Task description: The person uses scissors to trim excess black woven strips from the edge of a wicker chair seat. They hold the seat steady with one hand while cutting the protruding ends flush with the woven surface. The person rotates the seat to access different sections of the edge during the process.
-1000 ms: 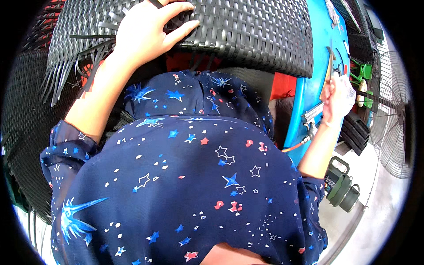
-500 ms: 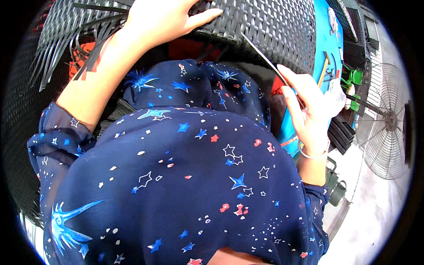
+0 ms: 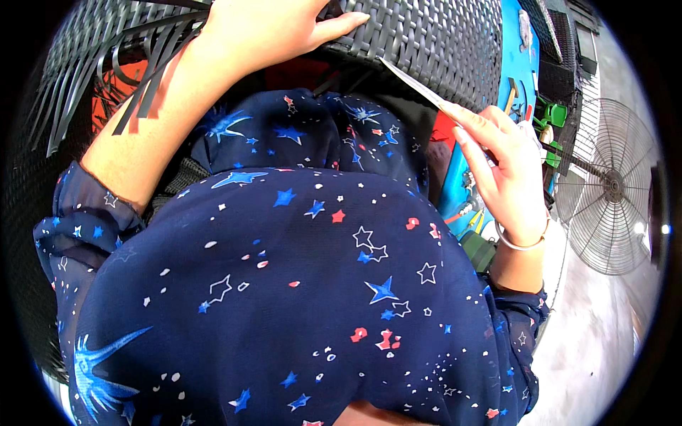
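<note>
Because our right hand (image 3: 508,153) grips a thin pointed tool (image 3: 412,84), tip at the black woven panel's (image 3: 433,42) near edge, slipping could scratch it; left hand (image 3: 273,25) atop, grasp unclear to us.

- One black woven panel (image 3: 426,42), the biggest piece I can see here.
- Two bare hands: one left hand (image 3: 277,32) on top of the panel, one right hand (image 3: 508,160) just off its near edge, to the right.
- One thin metal tool (image 3: 413,83), its tip at the panel's near edge.
- Loose black strips (image 3: 152,91) off the panel's left end: more than five by my eye, too overlapped to count exactly.
- One bracelet (image 3: 524,247), out past the panel's near right corner.
- One blue table (image 3: 511,53), showing along the panel's right side.
- Two bright green pieces (image 3: 555,113), further right of the panel.
- One round fan (image 3: 612,186), well right of the panel.
</note>
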{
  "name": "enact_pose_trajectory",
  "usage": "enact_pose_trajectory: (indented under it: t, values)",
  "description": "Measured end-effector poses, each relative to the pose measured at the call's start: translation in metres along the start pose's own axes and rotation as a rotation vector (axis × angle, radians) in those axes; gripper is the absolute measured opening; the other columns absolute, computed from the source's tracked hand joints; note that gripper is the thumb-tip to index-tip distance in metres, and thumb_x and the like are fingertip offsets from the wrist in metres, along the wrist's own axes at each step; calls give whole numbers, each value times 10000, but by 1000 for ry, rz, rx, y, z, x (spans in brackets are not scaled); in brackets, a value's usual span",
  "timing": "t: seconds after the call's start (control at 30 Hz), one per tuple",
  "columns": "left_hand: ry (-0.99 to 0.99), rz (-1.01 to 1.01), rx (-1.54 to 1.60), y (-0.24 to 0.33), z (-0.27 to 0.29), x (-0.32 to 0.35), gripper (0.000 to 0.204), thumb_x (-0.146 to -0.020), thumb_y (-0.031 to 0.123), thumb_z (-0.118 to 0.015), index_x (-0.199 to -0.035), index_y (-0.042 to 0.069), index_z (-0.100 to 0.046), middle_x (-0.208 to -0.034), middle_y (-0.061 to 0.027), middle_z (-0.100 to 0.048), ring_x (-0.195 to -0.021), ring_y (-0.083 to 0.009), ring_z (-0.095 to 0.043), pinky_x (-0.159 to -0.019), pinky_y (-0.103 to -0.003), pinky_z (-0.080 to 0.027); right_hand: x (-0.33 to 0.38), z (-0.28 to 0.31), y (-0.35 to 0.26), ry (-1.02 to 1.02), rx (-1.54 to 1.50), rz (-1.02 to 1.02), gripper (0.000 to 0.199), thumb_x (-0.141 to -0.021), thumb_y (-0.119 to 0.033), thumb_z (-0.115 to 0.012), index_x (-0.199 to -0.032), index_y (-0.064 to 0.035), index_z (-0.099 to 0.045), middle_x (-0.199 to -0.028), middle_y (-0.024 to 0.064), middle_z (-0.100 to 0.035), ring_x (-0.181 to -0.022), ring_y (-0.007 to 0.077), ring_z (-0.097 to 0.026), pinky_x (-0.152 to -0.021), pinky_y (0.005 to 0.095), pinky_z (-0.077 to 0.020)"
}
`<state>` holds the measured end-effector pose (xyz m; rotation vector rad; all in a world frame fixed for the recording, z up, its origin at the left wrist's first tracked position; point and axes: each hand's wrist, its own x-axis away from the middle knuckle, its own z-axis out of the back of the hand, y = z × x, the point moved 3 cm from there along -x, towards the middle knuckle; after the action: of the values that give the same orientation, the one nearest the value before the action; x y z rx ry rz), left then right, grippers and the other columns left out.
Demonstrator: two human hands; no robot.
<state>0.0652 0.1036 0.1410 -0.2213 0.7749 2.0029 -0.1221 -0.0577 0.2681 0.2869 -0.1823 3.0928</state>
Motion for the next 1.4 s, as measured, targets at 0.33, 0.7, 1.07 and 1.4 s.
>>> enact_pose_trajectory:
  t: [0.33, 0.7, 1.07, 1.4]
  values:
    - [-9, 22, 16, 8, -5, 0, 343, -922, 413, -687, -992, 77, -684, -779, -152, -709, -729, -349, -712, -670, -438, -565, 7, -3, -3, -23, -15, -41, 316, -952, -70, -672, -1261, -101, -733, -757, 80, -512, -662, 198, -531, -609, 318, -414]
    - [-33, 32, 21, 22, -14, -8, 350, -932, 412, -675, -991, 67, -661, -824, -168, -716, -763, -367, -711, -695, -458, -563, 18, 4, -6, -29, 153, -32, 301, -958, -94, -655, -1251, -106, -720, -802, 110, -551, -701, 282, -596, -634, 374, -468]
    - [-134, 76, -10, 31, -27, -19, 374, -952, 431, -645, -1002, 60, -635, -769, -193, -705, -724, -396, -703, -666, -493, -558, 19, 0, 0, -2, 213, -62, 275, -956, -100, -647, -1222, -105, -718, -814, 123, -575, -708, 320, -630, -626, 406, -482]
    - [-136, 23, 5, 26, -40, -28, 369, -958, 431, -637, -981, 63, -620, -756, -205, -700, -715, -409, -698, -658, -502, -553, 35, -43, 14, 160, 81, -119, 307, -947, -79, -648, -1246, -119, -705, -847, 122, -581, -731, 332, -638, -658, 407, -517]
